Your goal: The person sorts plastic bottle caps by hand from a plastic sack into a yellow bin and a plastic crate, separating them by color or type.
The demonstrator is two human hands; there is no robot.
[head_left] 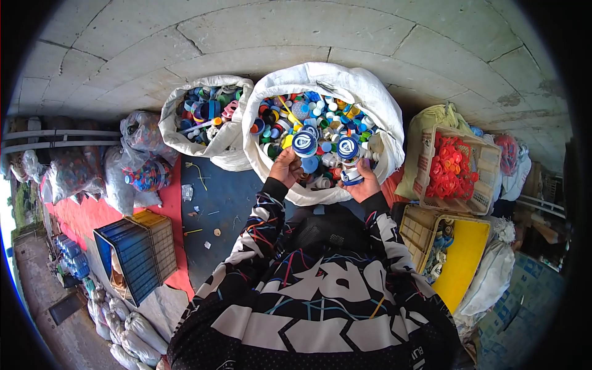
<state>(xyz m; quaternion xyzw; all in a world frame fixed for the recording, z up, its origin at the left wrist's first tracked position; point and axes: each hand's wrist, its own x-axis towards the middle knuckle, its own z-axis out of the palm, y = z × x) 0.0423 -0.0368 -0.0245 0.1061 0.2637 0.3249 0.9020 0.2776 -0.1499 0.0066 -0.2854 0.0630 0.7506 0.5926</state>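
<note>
A large white sack (pixel 271 179) full of mixed plastic caps stands in front of me. Over its near part, my left hand (pixel 286 168) is closed on a blue and white cap (pixel 304 143) with a round logo. To the right, my right hand (pixel 362 180) grips a few blue and white caps, one above another; the upper one (pixel 348 148) shows a similar logo. The fingers partly hide how these caps are held. Loose caps of many colours lie below both hands.
A smaller white sack (pixel 231 148) of caps stands to the left. At the right are a crate (pixel 422 172) with red pieces and a yellow container (pixel 459 262). A blue crate (pixel 139 253) and filled bags stand at the left. A block wall (pixel 271 43) rises behind.
</note>
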